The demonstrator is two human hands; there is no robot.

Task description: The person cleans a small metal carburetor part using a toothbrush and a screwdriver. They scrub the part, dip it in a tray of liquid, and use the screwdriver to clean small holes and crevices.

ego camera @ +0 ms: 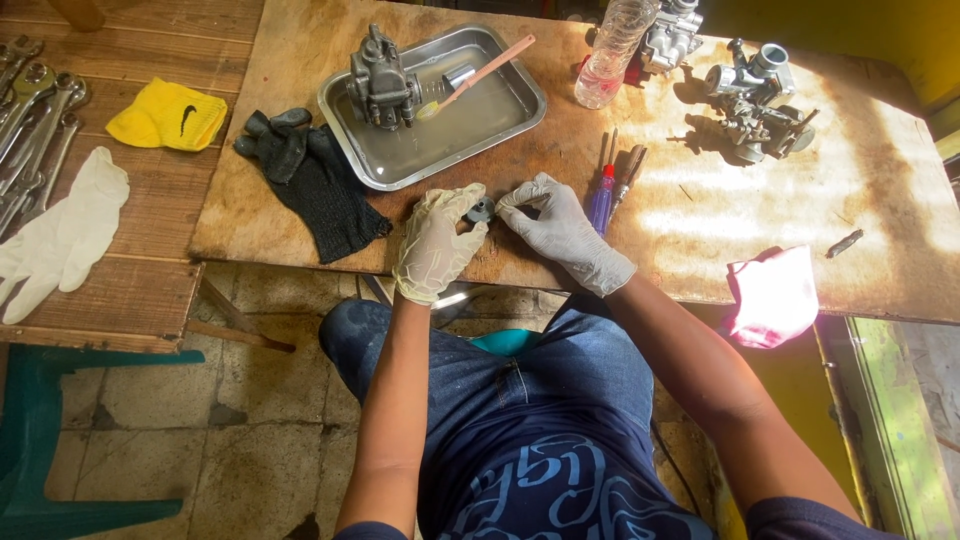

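Observation:
Both my hands wear pale latex gloves and meet over the near edge of a plywood board (700, 200). My left hand (436, 243) pinches a small dark round part (481, 210) between thumb and fingers. My right hand (556, 225) touches the same part from the right with its fingertips. Just beyond, a steel tray (500, 110) of cloudy liquid holds a grey carburetor (381, 85), a small metal cup (459, 75) and a toothbrush (475, 78).
A black glove (315, 180) lies left of the tray. Screwdrivers (612, 180) lie right of my right hand. A plastic bottle (614, 48) and more carburetors (755, 100) stand at the back. A pink rag (772, 295), yellow cloth (168, 115), white glove (60, 235) and wrenches (30, 120) are around.

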